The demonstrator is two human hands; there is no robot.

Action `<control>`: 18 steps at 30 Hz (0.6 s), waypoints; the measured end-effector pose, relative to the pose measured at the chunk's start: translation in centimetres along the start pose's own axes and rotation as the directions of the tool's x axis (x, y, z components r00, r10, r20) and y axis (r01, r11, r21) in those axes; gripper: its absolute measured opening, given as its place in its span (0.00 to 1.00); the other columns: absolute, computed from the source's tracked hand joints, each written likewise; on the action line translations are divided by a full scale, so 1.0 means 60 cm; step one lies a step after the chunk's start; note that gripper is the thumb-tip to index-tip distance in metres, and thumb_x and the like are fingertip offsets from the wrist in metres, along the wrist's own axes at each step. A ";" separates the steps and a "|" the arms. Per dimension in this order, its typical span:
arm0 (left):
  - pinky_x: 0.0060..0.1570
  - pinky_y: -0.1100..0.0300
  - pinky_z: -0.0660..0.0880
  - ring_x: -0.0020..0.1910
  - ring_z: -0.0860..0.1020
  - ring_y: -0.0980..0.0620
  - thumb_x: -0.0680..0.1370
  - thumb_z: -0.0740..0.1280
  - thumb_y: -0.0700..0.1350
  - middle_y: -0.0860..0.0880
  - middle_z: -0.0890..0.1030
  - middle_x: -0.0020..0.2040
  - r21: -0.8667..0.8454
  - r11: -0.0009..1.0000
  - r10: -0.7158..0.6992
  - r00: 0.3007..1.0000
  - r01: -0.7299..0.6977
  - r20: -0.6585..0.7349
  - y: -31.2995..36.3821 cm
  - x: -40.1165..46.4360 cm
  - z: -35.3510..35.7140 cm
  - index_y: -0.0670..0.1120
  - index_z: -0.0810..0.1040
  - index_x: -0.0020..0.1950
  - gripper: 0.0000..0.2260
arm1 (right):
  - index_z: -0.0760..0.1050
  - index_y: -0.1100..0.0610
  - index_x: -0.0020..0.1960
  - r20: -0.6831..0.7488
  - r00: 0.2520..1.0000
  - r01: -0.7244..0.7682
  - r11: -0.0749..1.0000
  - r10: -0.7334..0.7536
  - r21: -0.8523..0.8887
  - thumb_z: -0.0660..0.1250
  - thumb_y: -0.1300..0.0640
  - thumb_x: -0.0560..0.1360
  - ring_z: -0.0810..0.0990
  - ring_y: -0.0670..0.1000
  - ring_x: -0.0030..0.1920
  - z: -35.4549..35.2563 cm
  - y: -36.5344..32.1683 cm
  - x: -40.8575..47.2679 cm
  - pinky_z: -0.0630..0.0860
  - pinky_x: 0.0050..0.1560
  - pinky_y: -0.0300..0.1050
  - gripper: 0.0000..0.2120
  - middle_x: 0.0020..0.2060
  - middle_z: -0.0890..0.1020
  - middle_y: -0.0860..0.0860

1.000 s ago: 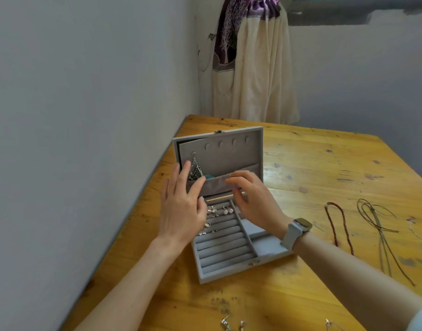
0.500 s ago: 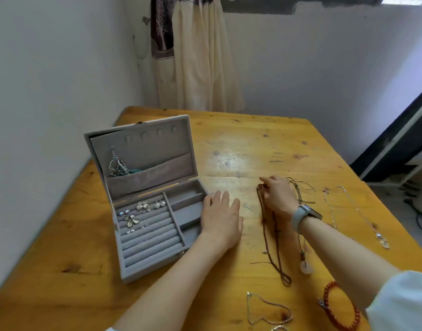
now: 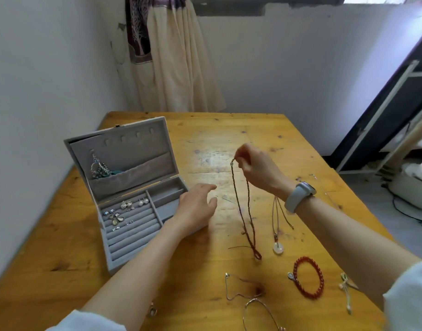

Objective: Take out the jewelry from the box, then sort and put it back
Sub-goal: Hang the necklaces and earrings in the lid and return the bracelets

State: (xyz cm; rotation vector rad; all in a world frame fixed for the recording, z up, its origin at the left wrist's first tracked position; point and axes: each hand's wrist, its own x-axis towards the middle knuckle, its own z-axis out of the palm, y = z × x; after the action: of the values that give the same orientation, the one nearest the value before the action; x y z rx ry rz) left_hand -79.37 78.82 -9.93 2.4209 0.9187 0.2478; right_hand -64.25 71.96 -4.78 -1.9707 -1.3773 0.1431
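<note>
An open grey jewelry box (image 3: 135,237) stands at the table's left, with earrings (image 3: 119,212) in its ring rolls and a silver piece (image 3: 97,167) in the lid pocket. My right hand (image 3: 257,168) pinches the top of a dark red beaded necklace (image 3: 243,211) and holds it up, its lower loop still touching the wood. My left hand (image 3: 195,209) rests with relaxed fingers at the box's right corner, holding nothing.
On the wooden table (image 3: 229,144) lie a white ring pendant on a cord (image 3: 278,247), a red bead bracelet (image 3: 309,277), a silver chain (image 3: 241,292), a thin bangle (image 3: 260,314) and small pieces at the right edge. A wall runs close along the left.
My right hand has lifted the beaded necklace off the table by its top end. The left hand stays beside the box. A second ago both hands were at the lid pocket.
</note>
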 end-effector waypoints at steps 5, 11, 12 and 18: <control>0.60 0.56 0.69 0.65 0.70 0.50 0.76 0.61 0.36 0.47 0.70 0.68 -0.484 0.875 -0.023 0.998 -0.011 -0.064 0.022 -0.016 -0.091 0.46 0.64 0.70 0.23 | 0.69 0.58 0.44 -0.090 0.988 0.145 0.967 -0.129 0.209 0.57 0.66 0.76 0.72 0.39 0.29 -0.058 -0.108 0.008 0.67 0.31 0.31 0.06 0.31 0.73 0.46; 0.57 0.58 0.70 0.64 0.70 0.48 0.76 0.63 0.37 0.47 0.69 0.68 -0.540 0.831 0.017 0.978 -0.130 -0.209 0.031 -0.030 -0.193 0.46 0.62 0.71 0.24 | 0.65 0.52 0.39 -0.165 0.970 0.235 0.867 -0.179 0.440 0.55 0.68 0.77 0.75 0.50 0.29 -0.085 -0.225 0.048 0.72 0.29 0.37 0.14 0.33 0.74 0.51; 0.59 0.57 0.70 0.64 0.70 0.49 0.76 0.63 0.38 0.47 0.70 0.68 -0.504 0.852 0.014 0.969 -0.139 -0.245 0.025 -0.031 -0.206 0.46 0.63 0.71 0.23 | 0.65 0.53 0.39 -0.165 0.973 0.222 0.849 -0.161 0.479 0.55 0.68 0.77 0.75 0.51 0.30 -0.082 -0.240 0.059 0.75 0.30 0.39 0.13 0.34 0.75 0.52; 0.62 0.54 0.67 0.62 0.71 0.50 0.77 0.61 0.41 0.48 0.74 0.63 -0.082 0.996 -0.068 0.845 0.029 -0.531 -0.059 -0.043 -0.265 0.47 0.72 0.64 0.15 | 0.66 0.56 0.41 -0.082 0.994 0.103 0.754 -0.066 0.649 0.53 0.67 0.78 0.79 0.53 0.33 -0.031 -0.305 0.121 0.80 0.42 0.50 0.10 0.37 0.77 0.55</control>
State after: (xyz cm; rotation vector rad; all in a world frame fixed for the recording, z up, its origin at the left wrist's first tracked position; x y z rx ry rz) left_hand -88.81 85.94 1.56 2.2900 1.1778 0.9586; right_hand -74.47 80.43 9.86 -1.3066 -1.1629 0.4624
